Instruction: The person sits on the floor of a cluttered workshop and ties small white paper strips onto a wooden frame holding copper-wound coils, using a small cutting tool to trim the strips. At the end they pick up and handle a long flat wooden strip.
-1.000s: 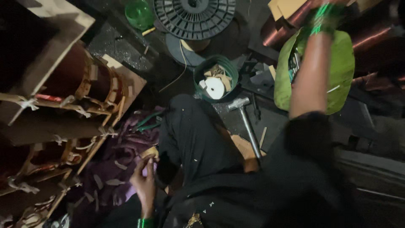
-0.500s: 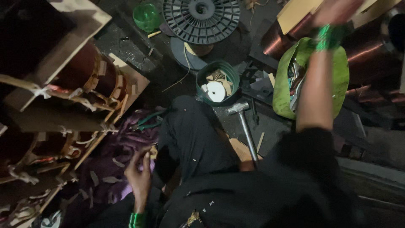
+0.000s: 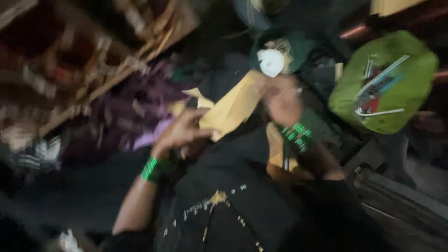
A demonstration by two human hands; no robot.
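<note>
The view is blurred by motion. Both my hands hold a yellow-tan sheet [image 3: 233, 105] over my lap. My left hand [image 3: 179, 133] grips its lower left edge, and my right hand [image 3: 282, 102] grips its upper right end. Each wrist wears a green beaded bracelet. My black clothing with pale specks fills the lower middle of the view.
A green bag [image 3: 385, 84] holding tools lies at the right. A dark green bucket [image 3: 298, 46] with a white round thing [image 3: 271, 62] inside sits behind the sheet. Wooden frames with copper coils [image 3: 93, 60] stand at the left, above purple scraps [image 3: 126, 116].
My right hand came down from the green bag and my left hand rose from the scraps; both now hold a yellow-tan sheet. The view dropped closer and blurred.
</note>
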